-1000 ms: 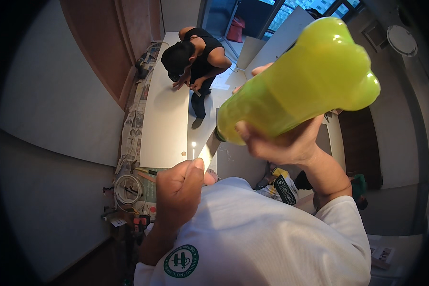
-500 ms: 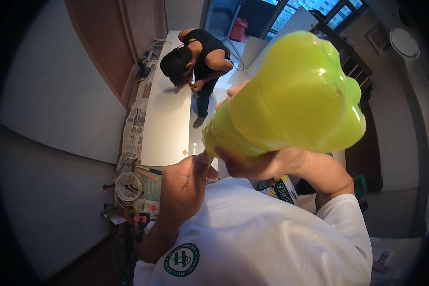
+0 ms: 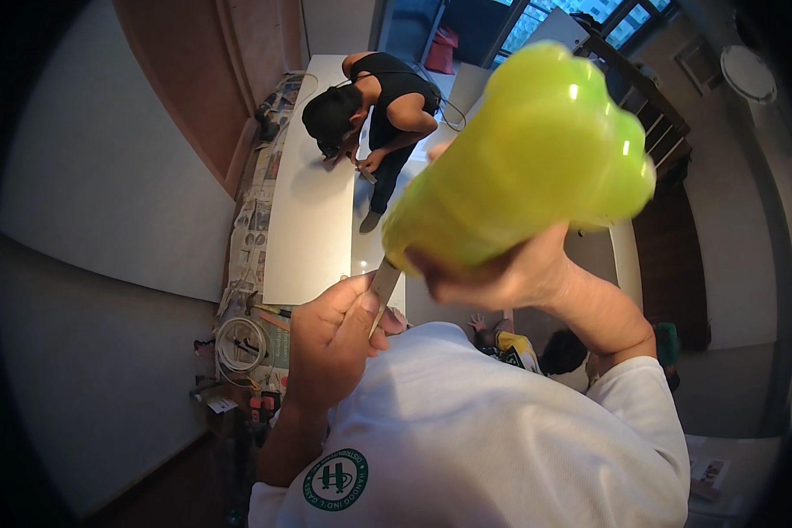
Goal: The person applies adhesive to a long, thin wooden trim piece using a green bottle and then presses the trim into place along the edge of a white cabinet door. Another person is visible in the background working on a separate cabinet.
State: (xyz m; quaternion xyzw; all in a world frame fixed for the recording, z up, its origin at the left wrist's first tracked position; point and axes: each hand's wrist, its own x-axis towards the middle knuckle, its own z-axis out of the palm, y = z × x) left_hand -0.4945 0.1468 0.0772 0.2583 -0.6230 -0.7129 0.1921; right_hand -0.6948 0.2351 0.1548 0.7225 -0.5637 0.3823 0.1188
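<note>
My right hand [image 3: 524, 268] is wrapped round a translucent yellow-green plastic bottle [image 3: 528, 158]. The bottle is tilted, its lobed base up to the right and its narrow end down toward my left hand [image 3: 326, 339]. Between the thumb and fingers of that left hand is a thin flat metal blade [image 3: 385, 283]. The blade's upper end meets the bottle's narrow end; my fingers cover its lower part. Whether the blade is inside the bottle's mouth or only against it, I cannot tell.
Beyond my hands, a person in black [image 3: 405, 110] bends over a long white panel [image 3: 308, 238], holding a small tool. Newspaper [image 3: 253, 211] lines its left side. A coiled white hose [image 3: 239, 345] and a red-black tool [image 3: 264, 405] lie near. Another person [image 3: 524, 348] is low behind my right arm.
The bottle and my right hand have shifted up and slightly left. The metal blade between bottle and left hand now shows plainly. The low person's hand has come into view.
</note>
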